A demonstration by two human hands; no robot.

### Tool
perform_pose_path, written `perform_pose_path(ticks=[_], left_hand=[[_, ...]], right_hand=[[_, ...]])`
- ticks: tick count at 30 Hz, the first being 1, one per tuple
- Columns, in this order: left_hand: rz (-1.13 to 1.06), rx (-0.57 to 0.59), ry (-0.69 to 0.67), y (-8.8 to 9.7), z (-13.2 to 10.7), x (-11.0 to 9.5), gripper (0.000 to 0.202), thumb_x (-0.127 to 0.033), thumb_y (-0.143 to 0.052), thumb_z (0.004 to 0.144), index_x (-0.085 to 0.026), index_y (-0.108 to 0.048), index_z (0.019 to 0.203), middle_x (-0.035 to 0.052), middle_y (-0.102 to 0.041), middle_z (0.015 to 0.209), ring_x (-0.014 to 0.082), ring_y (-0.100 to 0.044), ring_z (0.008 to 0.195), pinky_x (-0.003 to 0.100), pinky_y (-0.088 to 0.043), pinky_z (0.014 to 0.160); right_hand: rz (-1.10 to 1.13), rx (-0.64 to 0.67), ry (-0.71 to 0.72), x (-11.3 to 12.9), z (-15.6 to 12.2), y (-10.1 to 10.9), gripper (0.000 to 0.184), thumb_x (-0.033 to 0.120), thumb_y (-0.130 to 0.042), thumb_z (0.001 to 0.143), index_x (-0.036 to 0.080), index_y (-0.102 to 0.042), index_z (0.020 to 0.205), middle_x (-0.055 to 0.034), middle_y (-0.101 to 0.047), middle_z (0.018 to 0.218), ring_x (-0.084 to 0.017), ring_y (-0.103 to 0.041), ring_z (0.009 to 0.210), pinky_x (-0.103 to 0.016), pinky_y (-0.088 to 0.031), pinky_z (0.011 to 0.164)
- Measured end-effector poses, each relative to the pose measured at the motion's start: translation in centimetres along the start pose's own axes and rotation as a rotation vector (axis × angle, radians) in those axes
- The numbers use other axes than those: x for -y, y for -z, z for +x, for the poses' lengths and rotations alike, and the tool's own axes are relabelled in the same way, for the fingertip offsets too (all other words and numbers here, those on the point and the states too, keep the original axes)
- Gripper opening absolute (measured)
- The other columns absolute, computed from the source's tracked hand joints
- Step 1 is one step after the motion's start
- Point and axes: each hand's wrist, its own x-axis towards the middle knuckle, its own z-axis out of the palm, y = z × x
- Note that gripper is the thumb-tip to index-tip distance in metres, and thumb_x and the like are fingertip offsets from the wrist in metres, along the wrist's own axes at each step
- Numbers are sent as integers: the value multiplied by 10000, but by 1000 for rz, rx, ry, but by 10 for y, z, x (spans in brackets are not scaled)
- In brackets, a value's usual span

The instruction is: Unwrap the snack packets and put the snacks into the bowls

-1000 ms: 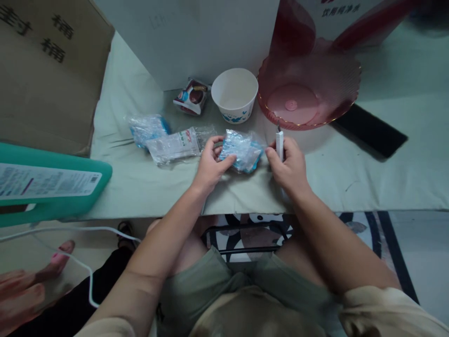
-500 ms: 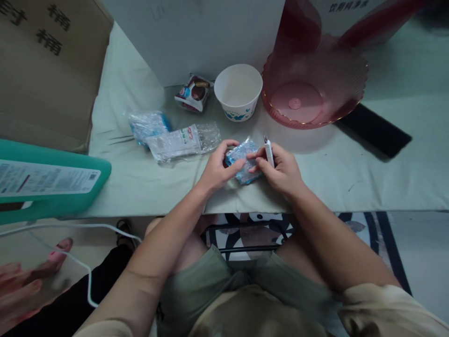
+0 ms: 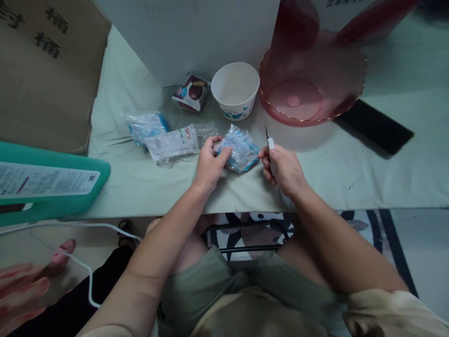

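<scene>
My left hand (image 3: 209,161) pinches the left edge of a crinkly blue-and-clear plastic packet (image 3: 240,149) that lies on the pale green table (image 3: 351,168). My right hand (image 3: 285,167) is closed round a small white cutter (image 3: 270,149) with a short metal tip pointing away from me, just right of the packet and apart from it.
A white paper bowl (image 3: 235,90) and a red translucent basin (image 3: 308,89) stand behind the packet. To the left lie a snack wrapper (image 3: 191,91), a clear white packet (image 3: 178,142) and another blue packet (image 3: 147,125). A cardboard box (image 3: 45,70) and teal board (image 3: 52,185) are at left; a black slab (image 3: 377,127) at right.
My right hand has let go of the packet and drawn back to the right with the cutter. The packet now lies flatter, still held by my left hand.
</scene>
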Motion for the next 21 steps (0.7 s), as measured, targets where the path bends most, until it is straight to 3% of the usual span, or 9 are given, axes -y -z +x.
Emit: perform_pose_path(ticks=[3,7,13,21], left_hand=[[-32,8,3,-1,2,0,283,-359,-739,750,-210,-609,953,-10,-646,801,118,-567,653,229,-474,568],[22,32,-94,-2,1,2,272,-398,-756,754,-211,-653,923,-14,-655,808,107,-548,658,218,-471,580],[50,61,-188,-2,1,6,268,-424,-755,790,-206,-686,931,-11,-679,832,106,-572,701,225,-490,664],[104,94,-238,-3,-2,3,272,-431,-764,791,-197,-698,913,0,-703,830,116,-601,707,239,-505,690]], right_hand=[[-41,84,-52,-1,-2,-1,470,661,-463,969,214,-605,930,58,-441,625,-101,-422,464,-261,-335,480],[-209,132,11,-1,-4,-2,560,694,-365,999,214,-653,1032,46,-450,616,-131,-467,545,-275,-356,556],[-417,6,49,8,-3,0,417,516,-403,978,204,-627,818,-1,-547,632,-165,-524,642,-302,-347,633],[-602,99,74,17,-4,-4,440,530,-390,931,207,-549,678,-13,-527,604,-153,-472,612,-311,-300,650]])
